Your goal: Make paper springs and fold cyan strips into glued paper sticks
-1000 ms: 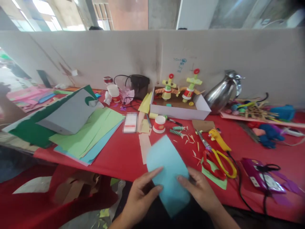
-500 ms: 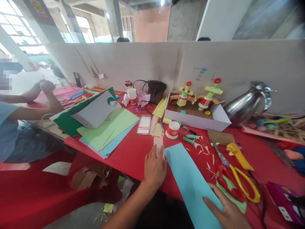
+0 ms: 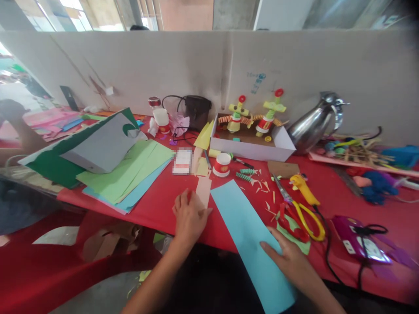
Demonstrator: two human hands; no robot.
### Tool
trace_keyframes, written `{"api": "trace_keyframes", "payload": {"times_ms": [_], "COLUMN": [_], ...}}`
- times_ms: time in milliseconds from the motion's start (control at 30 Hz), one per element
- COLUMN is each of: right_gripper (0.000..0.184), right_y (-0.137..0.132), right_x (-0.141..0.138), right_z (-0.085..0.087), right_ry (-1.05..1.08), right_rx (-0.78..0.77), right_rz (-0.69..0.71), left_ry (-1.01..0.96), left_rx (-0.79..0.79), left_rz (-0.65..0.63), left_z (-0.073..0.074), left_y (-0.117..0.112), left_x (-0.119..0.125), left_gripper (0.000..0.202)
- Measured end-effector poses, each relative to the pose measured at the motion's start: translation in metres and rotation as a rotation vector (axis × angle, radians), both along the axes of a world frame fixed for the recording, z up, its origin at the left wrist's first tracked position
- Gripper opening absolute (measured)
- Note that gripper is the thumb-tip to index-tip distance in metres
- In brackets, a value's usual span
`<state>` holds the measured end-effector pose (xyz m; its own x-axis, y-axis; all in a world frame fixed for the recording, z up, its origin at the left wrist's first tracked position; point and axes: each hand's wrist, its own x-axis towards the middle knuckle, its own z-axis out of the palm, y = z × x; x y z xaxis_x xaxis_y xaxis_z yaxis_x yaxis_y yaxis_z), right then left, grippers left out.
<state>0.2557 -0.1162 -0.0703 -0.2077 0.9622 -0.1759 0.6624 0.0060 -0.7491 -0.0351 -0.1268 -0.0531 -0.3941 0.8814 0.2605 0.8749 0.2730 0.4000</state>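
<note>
On the red counter (image 3: 157,205), lower centre, the flat open grip of the right hand (image 3: 288,259) pinned an overhanging light-blue paper sheet (image 3: 242,222), which might slide off, while the open left hand (image 3: 190,216) pressed a peach paper strip (image 3: 203,191).

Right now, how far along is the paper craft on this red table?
Done: two paper figures stand in the white box, clippings lie beside the scissors. In hand: right hand presses the light blue strip; left hand touches the pink strip. Left: both strips lie flat, neither coiled nor joined.
</note>
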Motion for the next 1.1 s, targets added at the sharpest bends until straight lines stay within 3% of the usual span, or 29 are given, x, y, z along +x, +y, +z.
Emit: {"api": "trace_keyframes", "payload": {"times_ms": [200,333,433,500,667,800,867,933,1100], "right_gripper": [0.058,0.055,0.056,0.055,0.057,0.050,0.047,0.045,0.038], "right_y": [0.001,-0.001,-0.005,-0.006,-0.005,-0.002,0.001,0.005,0.034], "right_x": [0.000,0.005,0.014,0.020,0.026,0.018,0.009,-0.003,-0.038], "right_z": [0.006,0.011,0.014,0.016,0.023,0.031,0.034,0.038,0.050], "right_ry": [0.010,-0.006,-0.036,-0.044,-0.064,-0.113,-0.141,-0.170,-0.179], "right_rx": [0.036,0.048,0.051,0.069,0.037,-0.013,0.009,0.055,0.193], "right_rz": [0.013,0.003,-0.013,-0.025,0.004,0.147,0.206,0.252,0.458], "left_ry": [-0.077,-0.037,0.085,0.157,0.193,0.157,0.183,0.236,0.274], "left_rx": [-0.043,-0.078,-0.004,0.035,-0.045,-0.047,0.028,0.092,-0.056], "left_rz": [-0.053,-0.157,-0.067,-0.088,-0.426,-0.406,-0.345,-0.361,-0.838], "left_z": [0.010,0.011,0.009,0.007,-0.001,-0.005,-0.001,0.006,0.020], "left_y": [0.005,0.013,0.013,0.008,-0.014,-0.033,-0.040,-0.044,-0.047], "left_x": [-0.016,-0.042,-0.057,-0.060,-0.074,-0.117,-0.129,-0.122,-0.048], "left_gripper": [0.034,0.047,0.048,0.044,0.042,0.044,0.042,0.043,0.072]}}
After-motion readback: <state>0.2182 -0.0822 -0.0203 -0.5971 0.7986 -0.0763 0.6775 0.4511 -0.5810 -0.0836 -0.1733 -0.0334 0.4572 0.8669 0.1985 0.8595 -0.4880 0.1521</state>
